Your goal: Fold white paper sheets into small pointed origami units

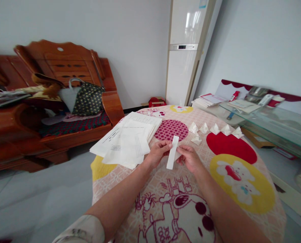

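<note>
Between my two hands is a piece of folded white paper (pixel 172 153), with a narrow strip facing me and a slanted part behind it on the right. The fingers of my left hand (pixel 159 153) pinch its left edge. My right hand (pixel 189 158) grips it from the right side, fingers curled around the back part. Beyond my right hand, several small folded paper triangles (pixel 226 130) stand on the patterned tablecloth (pixel 186 116). Left of my left hand lies a loose stack of printed sheets (pixel 130 135).
A wooden sofa (pixel 69 60) with bags (pixel 88 98) on it stands to the left. At the right is a glass-topped table (pixel 279 121) holding papers, a metal bowl (pixel 258 90) and a red cup (pixel 275 101). A tall white air conditioner (pixel 182 71) stands behind the round table.
</note>
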Demonstrator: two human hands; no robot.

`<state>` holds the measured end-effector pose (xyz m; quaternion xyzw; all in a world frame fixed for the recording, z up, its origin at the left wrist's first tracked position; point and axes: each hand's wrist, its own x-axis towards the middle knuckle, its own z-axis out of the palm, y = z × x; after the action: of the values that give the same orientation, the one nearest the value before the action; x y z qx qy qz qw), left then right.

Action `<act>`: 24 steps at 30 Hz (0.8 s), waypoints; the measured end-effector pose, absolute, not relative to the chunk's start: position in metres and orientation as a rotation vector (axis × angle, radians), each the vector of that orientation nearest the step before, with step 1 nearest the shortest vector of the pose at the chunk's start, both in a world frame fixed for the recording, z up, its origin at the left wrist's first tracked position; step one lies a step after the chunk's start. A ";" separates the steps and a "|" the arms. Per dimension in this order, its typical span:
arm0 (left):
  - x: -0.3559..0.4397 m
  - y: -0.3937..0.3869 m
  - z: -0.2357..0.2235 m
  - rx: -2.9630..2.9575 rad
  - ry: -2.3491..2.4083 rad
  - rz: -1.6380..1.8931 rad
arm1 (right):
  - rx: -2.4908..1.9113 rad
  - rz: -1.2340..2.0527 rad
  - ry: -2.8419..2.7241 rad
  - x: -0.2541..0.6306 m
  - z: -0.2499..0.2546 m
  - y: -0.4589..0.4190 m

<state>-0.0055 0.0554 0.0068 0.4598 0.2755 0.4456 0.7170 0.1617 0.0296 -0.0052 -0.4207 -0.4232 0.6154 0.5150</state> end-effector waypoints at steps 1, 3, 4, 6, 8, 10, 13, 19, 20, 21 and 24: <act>-0.006 0.055 0.007 1.002 0.591 0.979 | -0.988 1.508 -1.002 0.162 -0.005 0.030; -0.005 0.055 0.006 0.978 0.568 0.979 | -0.951 1.550 -0.981 0.162 -0.006 0.030; -0.005 0.054 0.005 0.968 0.564 0.979 | -0.936 1.565 -0.976 0.163 -0.006 0.029; -0.005 0.054 0.004 0.952 0.558 0.977 | -0.912 1.590 -0.974 0.163 -0.006 0.030; -0.005 0.054 0.004 0.944 0.550 0.971 | -0.891 1.606 -0.974 0.163 -0.007 0.030; -0.005 0.053 0.004 0.940 0.541 0.969 | -0.877 1.617 -0.971 0.162 -0.007 0.030; -0.005 0.052 0.005 0.932 0.529 0.967 | -0.869 1.624 -0.967 0.162 -0.007 0.031; -0.005 0.051 0.007 0.987 0.535 0.976 | -0.878 1.592 -0.998 0.162 -0.005 0.029; -0.005 0.052 0.007 1.022 0.550 1.002 | -0.906 1.549 -1.011 0.162 -0.004 0.029; -0.005 0.054 0.007 1.067 0.574 1.049 | -0.945 1.491 -1.033 0.162 -0.004 0.028; -0.007 0.060 0.005 1.259 0.685 1.236 | -1.074 1.238 -1.170 0.161 -0.002 0.027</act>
<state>-0.0066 0.0600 0.0047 0.5396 0.2937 0.5299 0.5846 0.1607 0.0268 -0.0015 -0.4509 -0.4911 0.5196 0.5343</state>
